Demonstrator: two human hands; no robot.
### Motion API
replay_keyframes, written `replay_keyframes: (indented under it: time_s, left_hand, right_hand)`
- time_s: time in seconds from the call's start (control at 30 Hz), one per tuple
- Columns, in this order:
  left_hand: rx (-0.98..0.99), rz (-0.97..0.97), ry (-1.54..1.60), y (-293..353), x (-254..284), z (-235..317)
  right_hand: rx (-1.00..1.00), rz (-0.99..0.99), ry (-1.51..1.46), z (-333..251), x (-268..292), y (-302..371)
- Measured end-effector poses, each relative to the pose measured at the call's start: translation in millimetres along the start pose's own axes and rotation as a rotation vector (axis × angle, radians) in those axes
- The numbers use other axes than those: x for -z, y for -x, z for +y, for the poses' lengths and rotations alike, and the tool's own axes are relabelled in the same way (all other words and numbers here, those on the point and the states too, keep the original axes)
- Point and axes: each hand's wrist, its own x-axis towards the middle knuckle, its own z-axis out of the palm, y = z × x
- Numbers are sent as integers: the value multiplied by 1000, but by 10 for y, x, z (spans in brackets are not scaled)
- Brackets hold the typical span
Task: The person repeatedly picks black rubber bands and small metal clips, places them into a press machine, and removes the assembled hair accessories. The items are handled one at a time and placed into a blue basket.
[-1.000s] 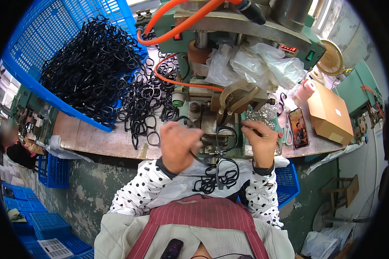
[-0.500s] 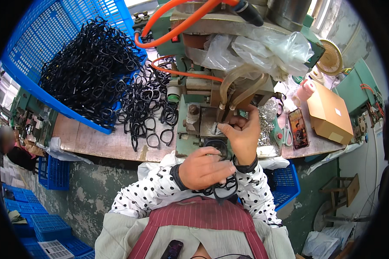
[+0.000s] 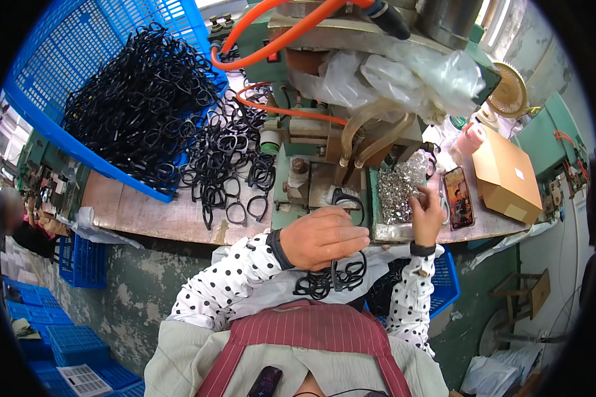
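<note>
My left hand (image 3: 324, 238) is closed on a black eyeglass frame (image 3: 352, 198); one rim rises past the fingers to the metal fixture (image 3: 321, 192) of the green press. Further black frames (image 3: 338, 274) lie below this hand, against the white cloth over my lap. To the right, my right hand (image 3: 428, 217) reaches over the near right part of a tray (image 3: 392, 233) filled with small shiny metal pieces (image 3: 394, 198). Its thumb and forefinger are drawn together at the pieces; whatever is between them is too small to make out.
A blue basket (image 3: 106, 173) heaped with black frames tilts at the left, with loose frames (image 3: 228, 159) beside it. Orange hoses (image 3: 285, 33) and tan tubes (image 3: 384, 139) hang around the press. A phone (image 3: 458, 198) and a cardboard box (image 3: 506, 173) sit right of the tray.
My right hand has left the fixture and moved right to the metal pieces. My left hand has shifted slightly right and up, and the frame's rim now shows higher at the fixture.
</note>
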Motion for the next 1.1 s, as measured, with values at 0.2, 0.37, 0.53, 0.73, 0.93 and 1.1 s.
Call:
replay_keyframes:
  time_s: [0.2,0.37,0.53,0.73,0.93,1.1]
  left_hand:
    - [-11,-2,41,-15,36,-6]
    - [-37,-9,-45,5,9,-10]
    - [-101,-69,-390,227,552,-202]
    - [749,-318,-1069,1133,1251,-1477]
    - [999,-368,-971,1559,1125,-1577]
    - [593,-185,-991,1707,961,-864]
  right_hand:
    - [219,-30,464,-7,-118,225]
    - [176,6,67,118,-179,50]
    - [46,94,-125,125,-190,115]
    - [85,153,-70,-7,-233,153]
    - [70,120,-81,35,-197,153]
    - [172,112,12,14,-178,183]
